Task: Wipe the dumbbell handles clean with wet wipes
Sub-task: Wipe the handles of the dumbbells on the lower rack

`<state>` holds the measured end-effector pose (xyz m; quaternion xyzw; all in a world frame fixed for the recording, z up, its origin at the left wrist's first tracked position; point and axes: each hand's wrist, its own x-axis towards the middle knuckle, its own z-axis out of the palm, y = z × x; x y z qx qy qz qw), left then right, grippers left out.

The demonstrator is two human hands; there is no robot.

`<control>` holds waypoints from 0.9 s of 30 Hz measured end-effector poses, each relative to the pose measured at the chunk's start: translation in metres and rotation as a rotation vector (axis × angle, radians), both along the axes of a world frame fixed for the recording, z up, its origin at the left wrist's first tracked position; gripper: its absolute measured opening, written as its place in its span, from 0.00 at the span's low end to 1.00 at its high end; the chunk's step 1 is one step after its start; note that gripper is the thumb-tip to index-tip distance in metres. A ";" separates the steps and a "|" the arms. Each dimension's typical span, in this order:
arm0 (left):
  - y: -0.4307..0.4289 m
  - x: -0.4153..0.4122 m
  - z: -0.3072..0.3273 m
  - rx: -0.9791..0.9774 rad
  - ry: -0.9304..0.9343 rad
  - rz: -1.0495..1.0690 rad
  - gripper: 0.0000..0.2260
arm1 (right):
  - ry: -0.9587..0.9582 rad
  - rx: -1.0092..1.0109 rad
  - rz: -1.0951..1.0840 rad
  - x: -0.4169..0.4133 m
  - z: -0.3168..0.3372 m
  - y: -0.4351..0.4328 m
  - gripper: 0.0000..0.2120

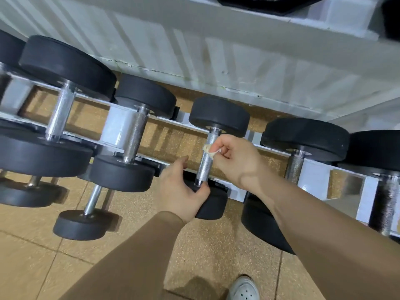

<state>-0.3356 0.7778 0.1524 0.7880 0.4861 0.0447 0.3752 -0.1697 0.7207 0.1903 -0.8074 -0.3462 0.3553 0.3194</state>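
White steel rack (118, 126) carries the black dumbbell (218, 114) at the centre of the frame. The left hand (181, 191) grips its near head, probably to steady it; the right hand (236, 158) pinches a wet wipe (208, 150) against the handle (202, 169).
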 end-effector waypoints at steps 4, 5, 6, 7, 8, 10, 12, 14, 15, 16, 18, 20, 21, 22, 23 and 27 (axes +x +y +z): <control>0.004 -0.002 -0.008 0.022 -0.032 -0.046 0.29 | 0.096 0.094 -0.095 -0.019 -0.006 0.022 0.08; 0.004 -0.003 -0.009 0.037 -0.028 -0.064 0.27 | 0.094 0.122 -0.123 -0.026 -0.008 0.028 0.12; 0.005 -0.004 -0.008 0.048 -0.017 -0.078 0.25 | 0.080 0.140 -0.154 -0.033 -0.012 0.033 0.15; 0.006 -0.003 -0.007 0.047 -0.019 -0.084 0.24 | 0.066 0.157 -0.187 -0.039 -0.014 0.038 0.17; 0.007 -0.005 -0.004 0.030 -0.050 -0.082 0.22 | 0.062 0.175 -0.217 -0.047 -0.016 0.043 0.17; 0.013 -0.016 0.007 0.000 -0.173 -0.090 0.19 | 0.081 0.193 -0.271 -0.062 -0.018 0.052 0.17; 0.024 -0.039 0.018 0.069 -0.270 -0.136 0.15 | 0.084 0.175 -0.304 -0.078 -0.013 0.061 0.14; 0.048 -0.067 0.029 0.191 -0.319 -0.134 0.12 | 0.057 0.143 -0.312 -0.094 -0.006 0.071 0.11; 0.065 -0.080 0.032 0.241 -0.315 -0.110 0.10 | 0.047 0.130 -0.312 -0.101 -0.002 0.077 0.10; 0.083 -0.092 0.034 0.279 -0.290 -0.076 0.10 | 0.061 0.129 -0.319 -0.107 0.001 0.084 0.12; 0.120 -0.109 0.031 0.285 -0.176 0.025 0.11 | 0.128 0.147 -0.349 -0.118 0.006 0.096 0.16; 0.150 -0.114 0.023 0.187 -0.052 0.098 0.13 | 0.162 0.149 -0.381 -0.124 0.007 0.107 0.15; 0.159 -0.113 0.018 0.106 -0.002 0.113 0.14 | 0.175 0.137 -0.397 -0.127 0.005 0.112 0.13; 0.165 -0.109 0.013 0.027 0.032 0.119 0.15 | 0.189 0.118 -0.420 -0.128 0.002 0.115 0.11; 0.169 -0.105 0.008 -0.030 0.049 0.121 0.16 | 0.203 0.103 -0.447 -0.130 -0.002 0.117 0.08; 0.168 -0.092 -0.005 -0.056 0.044 0.140 0.15 | 0.200 0.065 -0.471 -0.130 -0.019 0.118 0.05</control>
